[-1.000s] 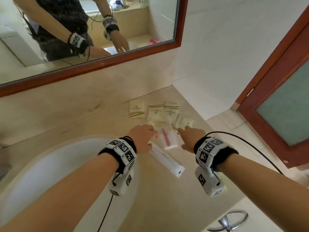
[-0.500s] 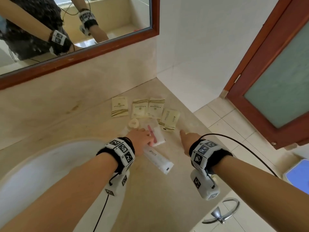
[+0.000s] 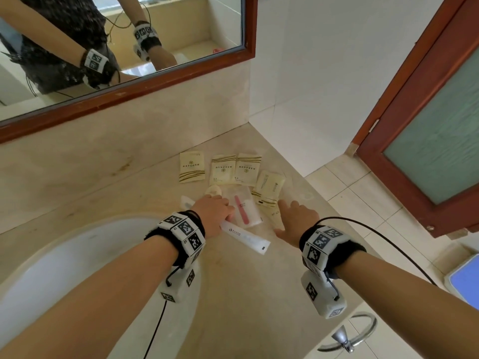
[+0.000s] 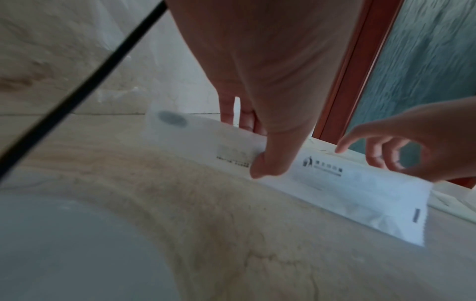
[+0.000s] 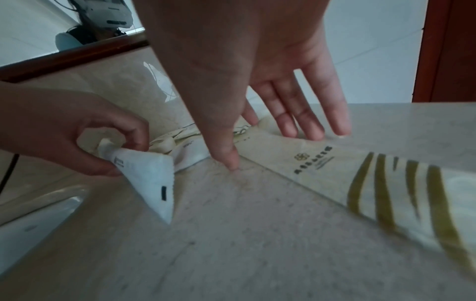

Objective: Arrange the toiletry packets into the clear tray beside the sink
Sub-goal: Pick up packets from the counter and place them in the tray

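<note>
Marble counter (image 3: 134,182), sink basin (image 3: 64,260) at its L end, mirror (image 3: 124,47) above. L hand (image 3: 213,212) down on the long white sachet (image 3: 246,238): thumb in front, fingers curled behind, pinching it abt a third along; its near end tips up off the counter, far end sticks out past the hand toward the wall. R hand (image 3: 295,222) just right of it, not touching the sachet; palm down, fingers straight and spread, tips resting on a cream packet (image 5: 335,167) lying under the hand, nothing gripped. Count, head view: 3 cream gold-striped packets in a row near the wall (image 3: 191,167) (image 3: 223,169) (image 3: 247,168), 1 more cream packet angled to their right (image 3: 268,187), 1 clear packet w/ a pink stick inside (image 3: 243,209) betw the hands, 1 small round cream item (image 3: 213,190) beyond L hand. Both forearms reach fwd, wristbands w/ tags on each.
</note>
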Demonstrator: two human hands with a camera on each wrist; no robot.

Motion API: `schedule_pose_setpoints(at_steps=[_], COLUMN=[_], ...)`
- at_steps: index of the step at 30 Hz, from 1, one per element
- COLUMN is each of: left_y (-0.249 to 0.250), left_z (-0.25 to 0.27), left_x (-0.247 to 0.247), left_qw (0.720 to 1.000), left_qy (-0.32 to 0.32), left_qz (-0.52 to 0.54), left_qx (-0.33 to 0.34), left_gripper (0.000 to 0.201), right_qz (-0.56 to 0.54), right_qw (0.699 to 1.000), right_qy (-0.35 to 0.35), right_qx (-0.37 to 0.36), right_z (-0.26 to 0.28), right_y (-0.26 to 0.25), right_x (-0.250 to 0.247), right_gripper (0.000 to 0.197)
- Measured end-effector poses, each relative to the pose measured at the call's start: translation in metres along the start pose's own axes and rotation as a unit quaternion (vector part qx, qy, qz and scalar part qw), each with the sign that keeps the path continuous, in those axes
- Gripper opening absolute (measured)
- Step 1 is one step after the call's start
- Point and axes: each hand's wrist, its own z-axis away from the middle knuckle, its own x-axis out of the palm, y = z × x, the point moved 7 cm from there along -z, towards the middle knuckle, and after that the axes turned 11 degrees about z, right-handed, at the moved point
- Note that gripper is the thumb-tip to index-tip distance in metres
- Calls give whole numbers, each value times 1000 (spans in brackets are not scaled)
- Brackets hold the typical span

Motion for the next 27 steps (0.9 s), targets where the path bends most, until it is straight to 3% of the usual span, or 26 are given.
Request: schedule_pose_setpoints(at_steps=[10, 15, 19, 27], left_y=[-13, -20, -30, -75], left_z=[20, 33, 54, 136], left_x=[-5, -8, -12, 3], left_qw=[999, 998, 996, 983], left_qy=[40, 43, 73, 124], left_qz=[10, 3, 10, 74], left_qx=[-19, -34, -50, -116], left_gripper=[23, 25, 22, 23], right_qz=[-20, 19, 24, 30], right_qw=[997, 999, 997, 981], right_qy=[-67, -33, 7, 86], right_qx=[15, -32, -66, -170], right_z=[4, 8, 10, 28], right_y=[-11, -28, -54, -151], right_x=[-3, -32, -56, -102], right_gripper=[64, 47, 46, 45])
